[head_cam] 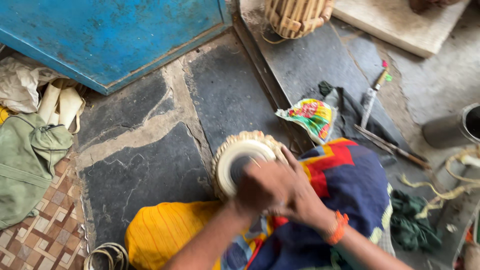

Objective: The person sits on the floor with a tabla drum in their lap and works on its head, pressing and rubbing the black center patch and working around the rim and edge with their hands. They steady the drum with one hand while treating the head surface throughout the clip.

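1. Both of my hands close together over the small round drum with a cream skin, dark centre patch and woven straw-coloured rim [240, 162]; my left hand [260, 187] is curled on its face, fingers bent, though motion blur keeps me from telling exactly what they pinch.
2. My right hand [297, 195], with an orange band at the wrist, wraps over the left and presses against the drum's right edge; I cannot tell whether it holds a tool.
3. A thin pale sliver shows at the dark patch just above my knuckles; it is too blurred to name.
4. Resting on my lap, on the cloth of yellow, blue and red patches [345, 175], the drum is tipped so its face looks up and leftward, away from my body. Its axis runs from my lap toward the dark stone floor slabs [145, 175].
5. From my grip the drum lies up and to the left, its exposed face on the left-hand side, so the left hand is nearer.
6. Well apart to the right lie a long metal blade [370, 102] and a crumpled multicoloured wrapper [310, 115].
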